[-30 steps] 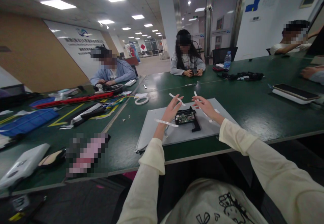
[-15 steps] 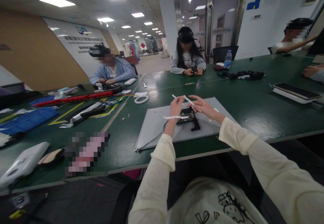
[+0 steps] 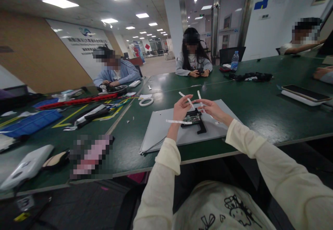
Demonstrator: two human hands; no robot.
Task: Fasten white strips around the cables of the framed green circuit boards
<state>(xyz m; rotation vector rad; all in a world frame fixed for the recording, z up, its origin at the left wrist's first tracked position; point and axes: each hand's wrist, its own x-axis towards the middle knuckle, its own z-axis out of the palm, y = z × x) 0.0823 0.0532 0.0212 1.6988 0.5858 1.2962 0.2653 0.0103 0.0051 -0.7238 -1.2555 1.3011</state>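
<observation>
My left hand and my right hand are raised close together above a grey panel on the green table. Each hand pinches a narrow white tape strip; the left's strip and the right's strip stick up between the fingertips. Another white strip is stuck across my left wrist. Under the hands, on the panel, lies a small black bracket with a green circuit board.
A white tape roll lies left of the panel. Red and black long parts and a blue tray are on the left. A phone on a white box sits right. Three other people sit around the table.
My hands came together from apart, and the tape strips they hold now nearly meet above the circuit board. The left forearm swung inward.
</observation>
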